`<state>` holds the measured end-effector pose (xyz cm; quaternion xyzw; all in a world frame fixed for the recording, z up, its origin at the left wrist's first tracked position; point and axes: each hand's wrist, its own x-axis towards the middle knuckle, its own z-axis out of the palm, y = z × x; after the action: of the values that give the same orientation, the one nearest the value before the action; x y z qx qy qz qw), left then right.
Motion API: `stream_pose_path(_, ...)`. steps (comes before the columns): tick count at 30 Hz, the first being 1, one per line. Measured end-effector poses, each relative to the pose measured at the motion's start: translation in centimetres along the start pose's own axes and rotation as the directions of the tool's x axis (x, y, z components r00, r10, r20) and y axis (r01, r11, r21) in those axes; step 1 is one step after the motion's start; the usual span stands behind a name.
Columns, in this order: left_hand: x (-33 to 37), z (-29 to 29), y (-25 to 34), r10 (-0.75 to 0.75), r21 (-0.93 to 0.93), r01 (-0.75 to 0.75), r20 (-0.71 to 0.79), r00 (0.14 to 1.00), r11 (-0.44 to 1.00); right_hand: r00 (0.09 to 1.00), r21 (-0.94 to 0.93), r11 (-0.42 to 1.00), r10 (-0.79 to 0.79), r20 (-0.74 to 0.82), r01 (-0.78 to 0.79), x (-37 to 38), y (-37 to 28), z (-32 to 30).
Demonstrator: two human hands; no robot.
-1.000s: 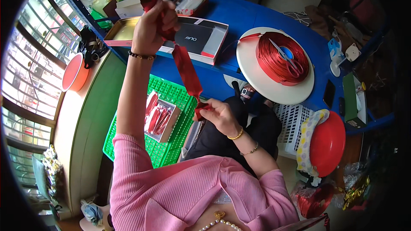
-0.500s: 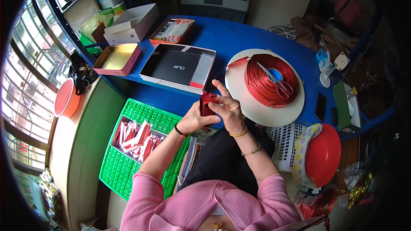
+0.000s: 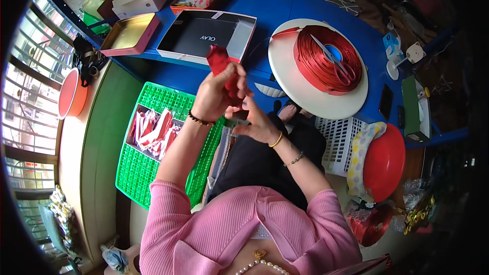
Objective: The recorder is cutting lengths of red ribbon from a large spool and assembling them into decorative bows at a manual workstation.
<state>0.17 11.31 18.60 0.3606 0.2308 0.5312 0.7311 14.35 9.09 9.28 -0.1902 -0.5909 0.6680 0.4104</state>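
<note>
The person's left hand [image 3: 216, 94] is closing around the middle of a glossy dark-red satin ribbon strip [image 3: 218, 57], whose bunched upper end is poking out above the fist, over the near edge of the blue worktop [image 3: 285, 5]. The right hand [image 3: 257, 125] is curling its fingers just below, beside the strip's lower end; whether it is pinching that end or merely brushing it, I cannot tell, because the fingers are overlapping there.

The piece is looking partly worked: it is hanging free of the supply, crumpled and gathered rather than flat, and its shaping is seemingly still going on.

A thick red ribbon roll with a blue core [image 3: 316, 74] is lying on a round cream-white board [image 3: 285, 79], keeping plenty of material in reserve. Red-handled metal scissors [image 3: 326, 48] are resting on top of it, out of the hands. To the left, a small open box [image 3: 153, 135] is holding many red-and-white strips and sitting on a bright-green plastic lattice basket [image 3: 130, 173]. Those strips are possibly finished pieces, though their details are staying too small to confirm; the held one is remaining outside that box.
</note>
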Motion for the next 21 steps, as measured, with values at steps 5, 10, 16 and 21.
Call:
stream_pose_path(5, 0.8, -1.4, 5.8, 0.157, -0.085, -0.154, 0.040, 0.987, 0.984, 0.973, 0.077, 0.970, 0.228, 0.020, -0.229, -2.0, 2.2, 2.2)
stream_pose_path(10, 1.5, -5.2, 9.8, 0.341, 0.166, -0.333, -0.020, 0.940, 0.928, 0.974, 0.189, 0.956, 0.210, 0.087, -0.223, -2.4, -1.2, 2.2)
stream_pose_path(16, -0.1, -5.6, 2.3, 0.334, 0.395, -0.251, -0.157, 0.929, 0.884, 0.966, -0.106, 0.962, -0.256, -0.045, 0.250, 1.0, -7.5, 1.2)
stream_pose_path(21, -2.0, -2.7, -1.3, 0.154, 0.597, -0.178, 0.092, 0.984, 0.782, 0.944, -0.013, 0.963, -0.266, -0.194, 0.269, 5.1, -7.3, 0.7)
